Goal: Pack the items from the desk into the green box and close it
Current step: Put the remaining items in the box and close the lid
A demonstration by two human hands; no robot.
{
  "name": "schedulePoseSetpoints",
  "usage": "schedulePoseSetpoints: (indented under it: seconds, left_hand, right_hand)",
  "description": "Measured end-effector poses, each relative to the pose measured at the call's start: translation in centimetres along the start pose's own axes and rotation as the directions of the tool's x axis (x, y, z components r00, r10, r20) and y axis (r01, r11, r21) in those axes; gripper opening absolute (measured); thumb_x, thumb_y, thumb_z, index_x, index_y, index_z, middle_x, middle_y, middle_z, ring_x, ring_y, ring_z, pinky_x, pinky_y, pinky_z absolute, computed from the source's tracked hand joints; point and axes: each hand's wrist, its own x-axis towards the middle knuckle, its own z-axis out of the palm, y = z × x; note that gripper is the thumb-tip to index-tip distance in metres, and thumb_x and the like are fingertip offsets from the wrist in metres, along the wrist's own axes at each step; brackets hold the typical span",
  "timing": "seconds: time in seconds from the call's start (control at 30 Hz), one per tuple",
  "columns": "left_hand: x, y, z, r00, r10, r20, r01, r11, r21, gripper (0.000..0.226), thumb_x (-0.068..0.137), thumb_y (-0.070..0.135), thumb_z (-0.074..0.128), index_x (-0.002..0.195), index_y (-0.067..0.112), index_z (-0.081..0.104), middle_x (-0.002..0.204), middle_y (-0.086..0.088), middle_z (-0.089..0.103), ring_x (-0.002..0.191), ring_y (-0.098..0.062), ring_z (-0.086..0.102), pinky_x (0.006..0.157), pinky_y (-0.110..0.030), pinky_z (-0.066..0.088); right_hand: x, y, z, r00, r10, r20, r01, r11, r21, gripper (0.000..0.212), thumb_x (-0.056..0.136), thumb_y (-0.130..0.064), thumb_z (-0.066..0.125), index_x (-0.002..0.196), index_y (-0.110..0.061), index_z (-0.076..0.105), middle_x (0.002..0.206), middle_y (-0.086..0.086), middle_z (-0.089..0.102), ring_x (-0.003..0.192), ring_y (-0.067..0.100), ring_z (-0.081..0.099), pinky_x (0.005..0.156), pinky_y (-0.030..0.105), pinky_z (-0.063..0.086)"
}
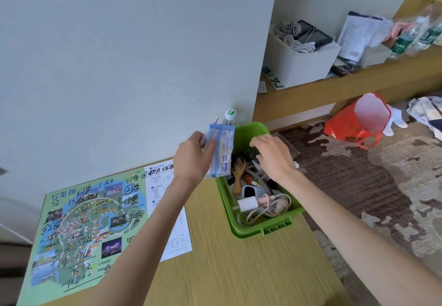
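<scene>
Pale wooden desk [239, 270] bears an open green plastic box [251, 231]. Just left of the box, the left hand [193, 158] clamps its fingers round an upright blue-and-white soft packet [221, 150]. The right hand [272, 156] reaches into the box above a wooden hairbrush [239, 174], white charger plug [247, 204] and pink cable [275, 206]. Its fingers curl downward, and whether they hold anything cannot be told. A scribbled green paper map [88, 222] lies left of the box. A green-capped clear bottle [230, 116] stands behind the box.

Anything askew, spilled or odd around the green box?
Nothing spilled or broken. The green box sits at the right edge of the desk, and its contents are a loose jumble; the pinkish cable coils up near the rim and might hinder closing.
</scene>
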Motion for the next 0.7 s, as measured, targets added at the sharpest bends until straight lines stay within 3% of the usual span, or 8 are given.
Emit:
schedulePoseSetpoints:
  seconds: [0.1, 0.2, 0.27, 0.37, 0.47, 0.57, 0.63, 0.7]
  left_hand:
    - [0.5, 1.5, 0.7, 0.999, -0.021, -0.035, 0.02, 0.999, -0.037, 0.031, 0.088, 0.031, 0.057, 0.068, 0.018, 0.037, 0.06, 0.002, 0.046, 0.054, -0.021, 0.039, 0.048, -0.03, 0.029]
    - [0.8, 2.8, 2.5, 0.992, -0.089, 0.092, 0.107, 0.971, -0.212, 0.032, 0.089, 0.028, 0.061, 0.067, 0.018, 0.039, 0.064, 0.004, 0.047, 0.055, -0.016, 0.042, 0.048, -0.028, 0.032]
    - [0.6, 3.5, 4.2, 0.97, -0.156, 0.184, 0.205, 0.937, -0.283, 0.024, 0.09, 0.027, 0.062, 0.075, 0.014, 0.048, 0.075, -0.004, 0.059, 0.065, -0.023, 0.057, 0.053, -0.034, 0.047]
    - [-0.1, 3.8, 6.8, 0.925, -0.265, 0.274, 0.332, 0.914, -0.235, 0.021, 0.093, 0.024, 0.059, 0.096, 0.004, 0.053, 0.093, -0.012, 0.064, 0.072, -0.024, 0.061, 0.059, -0.035, 0.052]
    - [-0.9, 4.3, 8.5, 0.854, -0.307, 0.421, 0.383, 0.917, -0.109, 0.03, 0.094, 0.023, 0.056, 0.11, 0.0, 0.045, 0.094, -0.013, 0.058, 0.072, -0.022, 0.06, 0.054, -0.031, 0.045]
    - [-1.7, 4.9, 9.3, 0.903, -0.302, 0.306, 0.316, 0.949, 0.003, 0.027, 0.096, 0.016, 0.046, 0.114, -0.003, 0.04, 0.118, -0.021, 0.048, 0.096, -0.039, 0.059, 0.072, -0.043, 0.049]
    - [-2.0, 5.3, 9.0, 0.941, -0.29, 0.173, 0.297, 0.955, -0.018, 0.021, 0.092, 0.002, 0.042, 0.112, 0.0, 0.037, 0.119, -0.02, 0.043, 0.087, -0.041, 0.058, 0.064, -0.042, 0.046]
    - [-2.0, 5.5, 8.5, 0.95, -0.276, 0.148, 0.283, 0.959, -0.027, 0.032, 0.087, -0.004, 0.044, 0.118, 0.001, 0.034, 0.117, -0.018, 0.039, 0.079, -0.04, 0.057, 0.059, -0.04, 0.044]
  right_hand:
    - [-1.7, 1.5, -1.1, 0.987, 0.052, -0.151, -0.043, 0.997, 0.063, 0.04, 0.085, -0.006, 0.065, 0.123, -0.011, 0.055, 0.123, 0.003, 0.057, 0.114, 0.02, 0.054, 0.097, 0.034, 0.046]
    - [-3.8, 2.7, -1.3, 0.967, 0.225, -0.119, -0.198, 0.96, 0.199, 0.044, 0.09, -0.016, 0.063, 0.13, -0.009, 0.046, 0.123, 0.007, 0.058, 0.103, 0.023, 0.062, 0.075, 0.031, 0.051]
    - [-5.1, 3.1, -0.8, 0.964, 0.264, -0.032, -0.248, 0.935, 0.253, 0.042, 0.093, -0.016, 0.059, 0.132, -0.009, 0.044, 0.111, 0.009, 0.065, 0.084, 0.025, 0.066, 0.059, 0.025, 0.045]
    - [-6.4, 3.2, 0.2, 0.971, 0.239, 0.021, -0.237, 0.941, 0.243, 0.042, 0.097, -0.016, 0.054, 0.136, -0.01, 0.041, 0.08, 0.0, 0.061, 0.056, 0.015, 0.052, 0.043, 0.015, 0.026]
    - [-6.6, 3.1, 0.3, 0.969, 0.248, 0.011, -0.243, 0.937, 0.251, 0.044, 0.097, -0.015, 0.053, 0.139, -0.012, 0.04, 0.079, 0.003, 0.063, 0.056, 0.012, 0.048, 0.046, 0.019, 0.028]
    - [-6.6, 3.1, 0.2, 0.967, 0.252, 0.017, -0.248, 0.935, 0.252, 0.046, 0.097, -0.014, 0.052, 0.141, -0.011, 0.039, 0.087, 0.006, 0.066, 0.058, 0.014, 0.051, 0.049, 0.023, 0.033]
    - [-6.6, 3.0, 0.2, 0.969, 0.245, 0.014, -0.241, 0.94, 0.242, 0.046, 0.098, -0.015, 0.052, 0.141, -0.01, 0.039, 0.077, -0.001, 0.058, 0.049, 0.004, 0.038, 0.044, 0.017, 0.024]
    - [-6.6, 2.9, 0.2, 0.97, 0.242, 0.015, -0.239, 0.944, 0.226, 0.046, 0.098, -0.016, 0.053, 0.141, -0.009, 0.04, 0.071, -0.005, 0.051, 0.046, 0.0, 0.033, 0.042, 0.013, 0.018]
